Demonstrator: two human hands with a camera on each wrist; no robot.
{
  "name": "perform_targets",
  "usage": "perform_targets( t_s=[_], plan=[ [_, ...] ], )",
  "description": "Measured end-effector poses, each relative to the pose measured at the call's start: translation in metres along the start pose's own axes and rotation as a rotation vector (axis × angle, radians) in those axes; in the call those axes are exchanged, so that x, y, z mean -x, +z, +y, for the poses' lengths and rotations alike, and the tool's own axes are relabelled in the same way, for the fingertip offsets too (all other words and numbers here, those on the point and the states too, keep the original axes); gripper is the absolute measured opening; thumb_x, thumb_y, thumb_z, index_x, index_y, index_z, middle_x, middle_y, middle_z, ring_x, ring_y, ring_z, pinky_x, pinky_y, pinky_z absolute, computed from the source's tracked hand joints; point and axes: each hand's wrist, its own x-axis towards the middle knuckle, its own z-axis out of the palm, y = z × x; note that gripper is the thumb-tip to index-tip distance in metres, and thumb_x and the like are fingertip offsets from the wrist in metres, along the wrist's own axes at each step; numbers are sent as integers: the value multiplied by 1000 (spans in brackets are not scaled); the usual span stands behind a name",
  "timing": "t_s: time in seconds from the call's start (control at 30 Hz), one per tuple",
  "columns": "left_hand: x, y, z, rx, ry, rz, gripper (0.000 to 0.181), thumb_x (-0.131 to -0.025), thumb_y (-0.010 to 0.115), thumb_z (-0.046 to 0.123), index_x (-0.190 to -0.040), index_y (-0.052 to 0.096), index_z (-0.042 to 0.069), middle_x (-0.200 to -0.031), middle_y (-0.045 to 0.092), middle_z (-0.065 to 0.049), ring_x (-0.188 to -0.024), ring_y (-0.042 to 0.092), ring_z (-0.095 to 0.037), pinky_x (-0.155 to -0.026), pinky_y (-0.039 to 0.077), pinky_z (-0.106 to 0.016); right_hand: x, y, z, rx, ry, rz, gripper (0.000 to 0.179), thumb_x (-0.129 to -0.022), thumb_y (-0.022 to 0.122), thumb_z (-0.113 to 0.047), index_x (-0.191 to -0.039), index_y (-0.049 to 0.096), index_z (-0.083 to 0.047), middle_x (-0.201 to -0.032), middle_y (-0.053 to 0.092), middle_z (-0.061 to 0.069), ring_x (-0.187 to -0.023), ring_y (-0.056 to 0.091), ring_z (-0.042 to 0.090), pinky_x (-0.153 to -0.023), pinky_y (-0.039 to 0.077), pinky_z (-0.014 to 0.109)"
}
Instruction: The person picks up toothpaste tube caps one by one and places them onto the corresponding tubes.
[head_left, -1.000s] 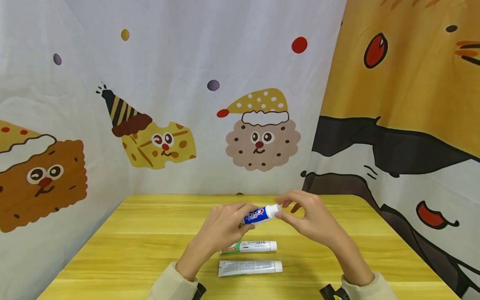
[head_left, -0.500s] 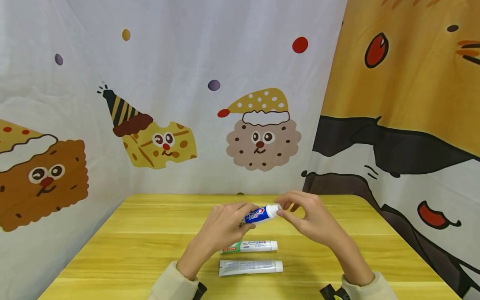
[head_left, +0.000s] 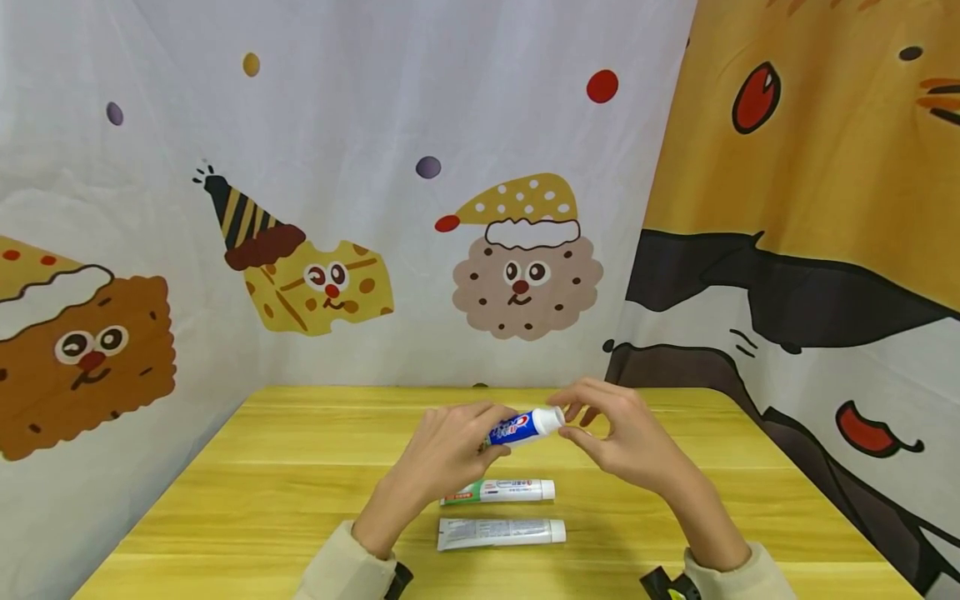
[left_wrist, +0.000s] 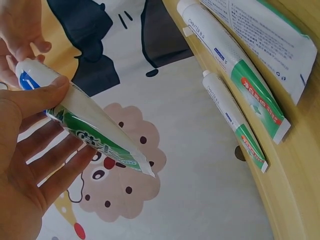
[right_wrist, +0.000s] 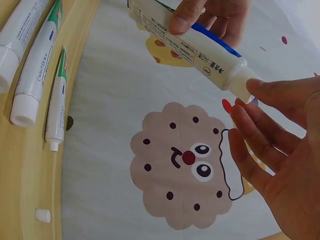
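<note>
My left hand (head_left: 457,446) grips a blue, white and green toothpaste tube (head_left: 514,428) above the table, its thumb on one side and fingers behind. The tube slants with its capped end up to the right. At that end, the thumb and index finger of my right hand (head_left: 626,433) pinch the white cap (right_wrist: 240,86). The other right fingers are bent loosely beside it. A silver-white tube (head_left: 502,533) and a green-and-white tube (head_left: 517,492) lie below on the table. A smaller green-and-white tube (right_wrist: 57,102) with a bare nozzle appears in both wrist views.
On the wooden table (head_left: 247,500), a small white cap (right_wrist: 43,215) lies beyond the smaller tube's nozzle. A cloth with cartoon prints (head_left: 405,100) hangs behind the table, and another printed cloth (head_left: 810,183) stands along the right side.
My right thumb has shifted slightly to the right at the cap. The left hand keeps its grip on the tube, and the tubes on the table have stayed in place.
</note>
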Motion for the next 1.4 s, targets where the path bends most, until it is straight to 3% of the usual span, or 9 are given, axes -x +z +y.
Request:
perform_targets(
  t_s=[0.3, 0.43, 0.6, 0.73, 0.83, 1.0, 1.1, 1.23, 1.4],
  plan=[
    [0, -1, 1, -15, 11, 14, 40, -88, 83, 34, -124, 70, 22, -109, 77, 5, -78, 72, -9, -61, 52, -20, -3, 0, -4, 64, 103, -8, 4, -94, 77, -24, -97, 74, -23, -85, 69, -16, -77, 61, -2, -66, 57, 26],
    [0, -1, 1, -17, 11, 14, 41, -87, 84, 33, -124, 70, 22, -108, 77, 6, -78, 73, -9, -62, 53, -21, -2, 0, -4, 70, 103, 5, 14, -92, 79, -24, -104, 75, -20, -95, 72, -13, -83, 65, 3, -70, 58, 25],
    [0, -1, 0, -11, 11, 15, 41, -87, 84, 33, -124, 71, 22, -108, 77, 5, -79, 73, -9, -63, 54, -22, -1, 1, -2, 36, 0, 17, 30, -85, 82, -6, -111, 72, -17, -109, 72, -8, -96, 66, 10, -77, 59, 27],
    [0, -2, 1, -5, 9, 7, 41, -88, 83, 34, -125, 70, 22, -110, 77, 5, -79, 73, -9, -63, 54, -21, -1, 2, 0, 20, -45, 18, 33, -85, 81, 0, -111, 72, -17, -108, 72, -9, -93, 66, 10, -77, 58, 27],
    [-1, -2, 1, -6, 6, 3, 40, -89, 82, 35, -125, 70, 22, -110, 77, 5, -78, 72, -9, -62, 53, -21, -2, 2, -1, 41, -25, 24, 23, -88, 80, -6, -106, 74, -19, -102, 72, -11, -88, 63, 5, -76, 56, 26],
    [-1, -3, 2, -5, 4, 0, 40, -90, 81, 34, -126, 69, 22, -112, 77, 5, -79, 73, -9, -62, 53, -21, -2, 2, -4, 97, 77, 27, 2, -95, 75, -21, -97, 75, -22, -91, 70, -16, -82, 60, 0, -73, 55, 25],
    [-1, -3, 2, -4, 6, -3, 41, -90, 81, 35, -127, 69, 22, -113, 77, 5, -79, 73, -10, -63, 53, -21, -2, 1, -5, 86, 107, 23, 7, -95, 76, -24, -101, 75, -21, -92, 71, -15, -83, 62, 0, -75, 57, 26],
    [-1, -3, 2, -5, 6, -7, 41, -90, 81, 35, -127, 69, 22, -113, 77, 5, -80, 73, -9, -64, 54, -21, -2, 2, -4, 48, 74, 8, 23, -90, 81, -20, -112, 74, -19, -102, 74, -11, -86, 66, 3, -77, 58, 28],
    [-1, -1, 2, -7, 7, -9, 41, -90, 81, 35, -127, 69, 22, -113, 77, 5, -80, 73, -9, -64, 54, -21, -2, 4, -2, 50, 11, 1, 22, -88, 82, -14, -108, 73, -19, -100, 73, -12, -84, 64, 2, -75, 57, 25]
  ],
)
